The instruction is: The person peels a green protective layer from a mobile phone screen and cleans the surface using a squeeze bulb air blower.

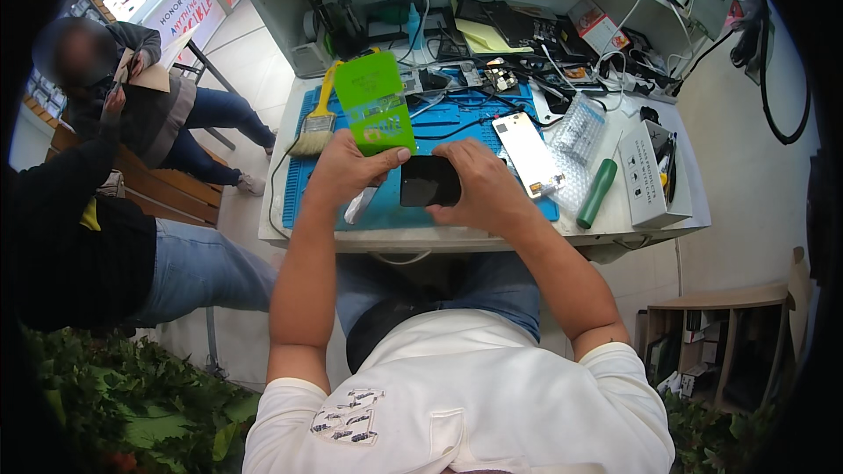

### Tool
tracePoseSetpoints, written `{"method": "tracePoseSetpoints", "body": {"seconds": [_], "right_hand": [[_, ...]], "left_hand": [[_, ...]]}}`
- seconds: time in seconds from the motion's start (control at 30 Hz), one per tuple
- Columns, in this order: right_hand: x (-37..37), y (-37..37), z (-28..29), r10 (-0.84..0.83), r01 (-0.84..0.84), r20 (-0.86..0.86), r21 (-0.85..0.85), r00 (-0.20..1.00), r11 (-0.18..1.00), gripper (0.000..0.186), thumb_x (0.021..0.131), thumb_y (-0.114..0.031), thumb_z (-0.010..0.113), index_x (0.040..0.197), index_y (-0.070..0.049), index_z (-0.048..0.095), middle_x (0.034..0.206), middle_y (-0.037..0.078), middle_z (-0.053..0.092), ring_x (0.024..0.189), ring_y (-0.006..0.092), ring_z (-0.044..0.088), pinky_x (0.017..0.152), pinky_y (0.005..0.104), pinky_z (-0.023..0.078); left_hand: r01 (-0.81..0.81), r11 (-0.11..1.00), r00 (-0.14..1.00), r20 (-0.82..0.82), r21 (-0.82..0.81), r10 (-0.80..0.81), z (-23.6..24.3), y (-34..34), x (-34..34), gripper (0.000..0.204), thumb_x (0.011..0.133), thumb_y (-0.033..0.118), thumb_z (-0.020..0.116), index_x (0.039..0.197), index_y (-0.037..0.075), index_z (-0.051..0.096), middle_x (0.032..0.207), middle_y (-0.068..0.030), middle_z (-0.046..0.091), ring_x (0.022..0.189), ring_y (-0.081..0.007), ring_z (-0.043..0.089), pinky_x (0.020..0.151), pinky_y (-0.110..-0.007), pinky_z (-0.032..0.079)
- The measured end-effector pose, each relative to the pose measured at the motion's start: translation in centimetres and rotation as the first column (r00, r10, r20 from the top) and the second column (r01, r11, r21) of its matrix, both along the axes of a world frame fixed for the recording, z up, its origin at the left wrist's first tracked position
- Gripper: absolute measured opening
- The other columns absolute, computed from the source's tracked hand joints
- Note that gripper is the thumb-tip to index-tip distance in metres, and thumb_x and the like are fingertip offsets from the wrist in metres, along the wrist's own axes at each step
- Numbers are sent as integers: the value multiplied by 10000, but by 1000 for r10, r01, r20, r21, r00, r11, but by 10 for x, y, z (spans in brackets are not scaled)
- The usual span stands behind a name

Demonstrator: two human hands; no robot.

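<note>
Over the near part of the blue work mat (pixel 303 196), my left hand (pixel 345 171) grips a bright green flat packet (pixel 371 88) by its lower end, thumb across the front. Close beside it, my right hand (pixel 492 189) holds a small dark rectangular thing with a glossy face, like a phone or a battery (pixel 428 183), between thumb and fingers. Under my left hand a whitish strip (pixel 361 204) shows; whether it is held or lying there I cannot tell. A wide brush (pixel 317 127) with a yellow handle lies left of the packet.
Right of my right hand lie a pale phone panel (pixel 529 154), bubble wrap (pixel 575 145) and a green-handled screwdriver (pixel 598 193). A white box of tools (pixel 645 175) stands at the table's right edge. Cables and parts crowd the back. Two people (pixel 189 101) are at the left.
</note>
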State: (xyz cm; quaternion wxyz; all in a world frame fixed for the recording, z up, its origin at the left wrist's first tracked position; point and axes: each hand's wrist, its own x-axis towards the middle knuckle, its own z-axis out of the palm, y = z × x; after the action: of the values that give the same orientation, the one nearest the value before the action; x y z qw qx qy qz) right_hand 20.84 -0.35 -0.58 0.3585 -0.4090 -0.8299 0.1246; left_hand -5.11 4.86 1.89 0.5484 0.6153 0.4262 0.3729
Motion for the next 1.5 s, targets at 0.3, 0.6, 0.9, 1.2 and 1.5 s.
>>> {"method": "tracePoseSetpoints", "body": {"seconds": [0.3,0.6,0.9,1.2,1.5], "right_hand": [[4,9,-17,139,-137,-8,132,990,982,749,649,-193,993,1302,4,682,1219,178,709,1183,390,669,1076,487,544],[14,1,-15,-70,54,117,130,991,990,909,611,-396,1045,1340,6,679,1239,153,700,1195,375,642,1133,515,484],[10,-18,-23,-376,380,114,-23,920,925,1289,587,-545,1075,1543,73,470,1490,287,516,1362,458,535,1176,536,461],[-17,-38,-24,-370,381,98,-168,924,909,1544,573,-636,1045,1681,110,271,1682,445,264,1548,612,323,1316,632,301],[-19,-41,-42,-343,344,29,-109,939,933,1582,574,-587,1045,1750,-4,164,1754,375,190,1603,593,217,1336,656,237]], "left_hand": [[109,993,983,-146,-42,-114,0,16,-4,257,939,235,950,987,11,833,727,30,665,598,-56,499,527,-273,364],[23,997,981,-192,-79,-38,-2,10,2,398,865,320,998,1050,20,812,834,2,742,666,-75,596,596,-257,445],[-67,992,993,-101,-107,57,-3,-11,6,422,839,282,999,1080,5,791,893,-55,769,688,-134,676,635,-287,547],[-168,984,986,-7,-53,168,-21,-45,14,263,909,193,944,1009,-12,813,865,-77,787,669,-138,710,621,-291,569],[-84,994,995,-54,-73,80,-22,-57,11,216,937,164,932,1017,12,800,853,-30,762,659,-90,649,574,-260,473]]}}
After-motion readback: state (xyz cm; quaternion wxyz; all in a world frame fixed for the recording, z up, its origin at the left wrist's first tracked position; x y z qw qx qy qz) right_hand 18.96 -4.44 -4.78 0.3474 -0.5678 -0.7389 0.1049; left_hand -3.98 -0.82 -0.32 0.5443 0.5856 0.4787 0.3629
